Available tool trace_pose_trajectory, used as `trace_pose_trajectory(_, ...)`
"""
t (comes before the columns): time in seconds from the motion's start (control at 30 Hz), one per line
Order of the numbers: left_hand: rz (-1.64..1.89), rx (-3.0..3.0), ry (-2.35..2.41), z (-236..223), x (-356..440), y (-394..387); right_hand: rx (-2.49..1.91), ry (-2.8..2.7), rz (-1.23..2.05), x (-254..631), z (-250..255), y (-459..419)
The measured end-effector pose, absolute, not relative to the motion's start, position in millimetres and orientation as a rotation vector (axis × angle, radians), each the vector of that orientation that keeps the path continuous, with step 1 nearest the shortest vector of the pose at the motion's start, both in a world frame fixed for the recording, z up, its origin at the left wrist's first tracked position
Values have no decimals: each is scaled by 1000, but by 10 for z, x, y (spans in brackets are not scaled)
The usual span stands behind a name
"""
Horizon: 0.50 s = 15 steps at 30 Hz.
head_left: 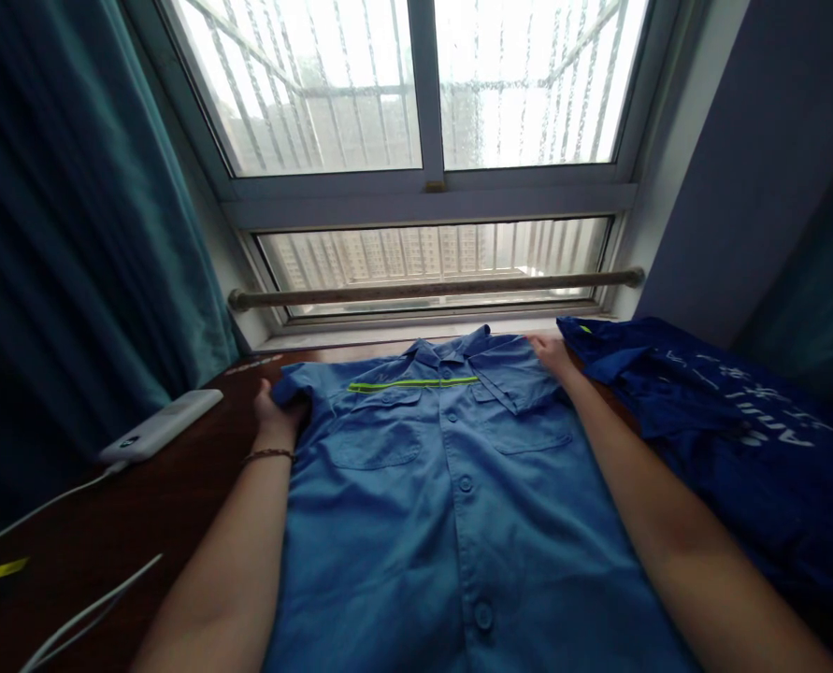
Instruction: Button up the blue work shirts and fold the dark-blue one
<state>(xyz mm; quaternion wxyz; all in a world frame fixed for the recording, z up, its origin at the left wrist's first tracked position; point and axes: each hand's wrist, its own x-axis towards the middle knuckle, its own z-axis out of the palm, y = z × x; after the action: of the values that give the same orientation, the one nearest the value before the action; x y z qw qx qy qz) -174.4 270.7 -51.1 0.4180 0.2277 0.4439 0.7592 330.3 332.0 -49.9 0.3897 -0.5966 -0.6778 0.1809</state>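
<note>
A blue short-sleeved work shirt [394,523] lies front side up with its collar toward the window. A yellow-green stripe crosses its chest above two flap pockets, and buttons run down the middle. My left hand [276,411], with a braided bracelet at the wrist, grips the left-side sleeve; its thumb shows and the other fingers are hidden by the cloth. At the far right shoulder, my right hand [549,353] pinches the shirt's edge. The sleeve on that side is folded inward over the chest.
A white power strip [164,425] with a cord sits on the dark wooden surface [178,505] at left. Darker blue clothing with white lettering [725,402] is heaped at right. Beyond are a metal rail [437,290], a barred window and a teal curtain [107,187].
</note>
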Motion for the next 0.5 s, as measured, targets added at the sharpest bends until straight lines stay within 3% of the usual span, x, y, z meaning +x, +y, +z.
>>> trace_pose_trajectory(0.13, 1829, 461, 772, -389, -1657, 2780, -1634, -1936, 383, 3147, -812, 3257)
trace_pose_trajectory(0.27, 1704, 768, 613, -43, -1320, 2777, -1806, -2125, 218, 3099, -907, 3236)
trace_pose_trajectory(0.4, 1401, 1273, 907, 87, -905, 2921, -1916, -2262, 1, 3116, -885, 3256)
trace_pose_trajectory(0.5, 1130, 1796, 1361, -205, -725, 3038, -1879, -2259, -16, 3124, -882, 3253)
